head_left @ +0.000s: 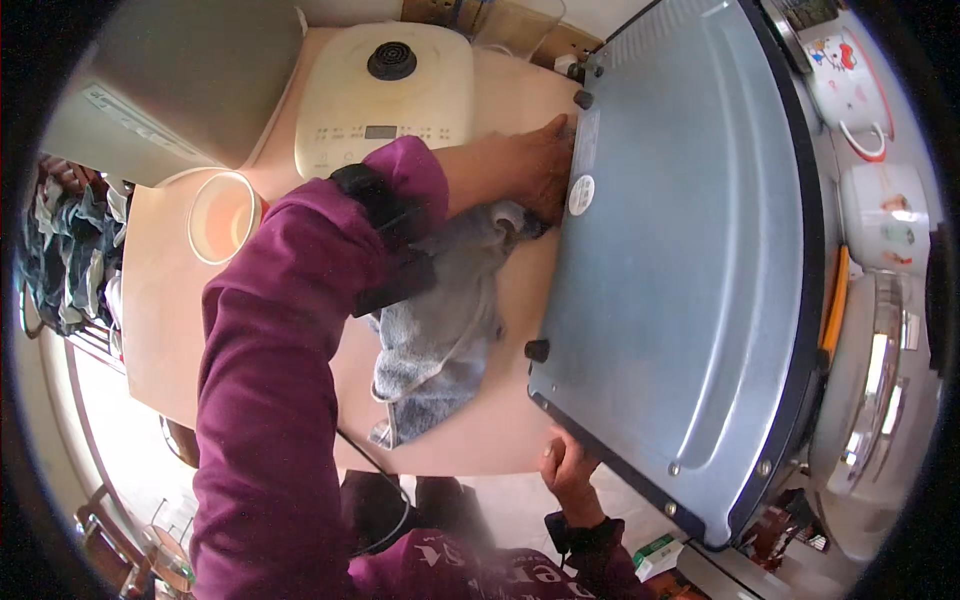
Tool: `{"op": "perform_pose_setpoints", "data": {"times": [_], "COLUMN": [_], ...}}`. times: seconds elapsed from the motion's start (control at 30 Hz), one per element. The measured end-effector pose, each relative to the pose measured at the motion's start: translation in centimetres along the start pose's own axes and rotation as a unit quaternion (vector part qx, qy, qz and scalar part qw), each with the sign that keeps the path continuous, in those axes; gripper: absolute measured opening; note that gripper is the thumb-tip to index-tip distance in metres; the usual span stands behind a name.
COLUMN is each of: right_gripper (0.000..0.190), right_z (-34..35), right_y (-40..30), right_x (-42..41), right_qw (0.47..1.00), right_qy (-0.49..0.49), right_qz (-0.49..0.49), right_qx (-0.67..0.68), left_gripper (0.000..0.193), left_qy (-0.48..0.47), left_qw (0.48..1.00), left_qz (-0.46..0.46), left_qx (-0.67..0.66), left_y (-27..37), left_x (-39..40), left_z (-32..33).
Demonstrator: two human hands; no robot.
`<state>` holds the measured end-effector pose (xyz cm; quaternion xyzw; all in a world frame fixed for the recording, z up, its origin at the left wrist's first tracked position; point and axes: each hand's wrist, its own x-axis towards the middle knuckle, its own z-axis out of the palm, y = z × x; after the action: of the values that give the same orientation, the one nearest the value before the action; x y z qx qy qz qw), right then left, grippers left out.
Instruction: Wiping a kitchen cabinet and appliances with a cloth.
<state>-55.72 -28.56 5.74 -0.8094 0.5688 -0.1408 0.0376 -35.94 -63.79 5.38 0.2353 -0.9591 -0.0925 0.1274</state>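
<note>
A boxy countertop appliance [660, 247] is tipped up on the right, its bare metal underside and rubber feet facing me. My left hand [544, 169] reaches across the table to the lower edge of that underside. Its fingers are closed on the upper end of a grey cloth [439, 352], though the fingertips are partly hidden. The rest of the cloth lies crumpled on the pinkish tabletop [517, 420]. At the appliance's near edge, my right hand [571, 465] grips with curled fingers, partly covered by the metal body.
Behind my left forearm stands a cream rice cooker [382, 97]. A plastic tub [223, 219] sits to the left, below a large grey box-shaped appliance [187, 82]. White enamel pots [847, 82] line the far right. A black cable [375, 465] hangs by the table's front edge.
</note>
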Motion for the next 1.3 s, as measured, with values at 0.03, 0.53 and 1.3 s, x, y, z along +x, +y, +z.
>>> {"op": "perform_pose_setpoints", "data": {"times": [0.03, 0.53, 1.3], "right_gripper": [0.029, 0.021, 0.027], "right_z": [0.2, -0.5, -1.5], "right_y": [0.3, -0.5, -1.2], "right_x": [-0.5, 1.9, 2.5], "right_qw": [1.0, 0.997, 0.987], "right_qy": [0.001, 0.057, 0.105], "right_qz": [0.015, 0.009, 0.009], "right_qx": [0.017, 0.061, 0.124], "left_gripper": [0.06, 0.046, 0.029], "left_qy": [-0.002, -0.073, -0.136], "left_qw": [1.0, 0.978, 0.969], "left_qz": [0.009, 0.169, -0.137], "left_qx": [-0.007, -0.1, 0.153], "left_y": [1.1, 10.0, 23.8], "left_x": [-0.2, -6.2, -13.9], "left_z": [-0.7, 0.3, -4.2]}}
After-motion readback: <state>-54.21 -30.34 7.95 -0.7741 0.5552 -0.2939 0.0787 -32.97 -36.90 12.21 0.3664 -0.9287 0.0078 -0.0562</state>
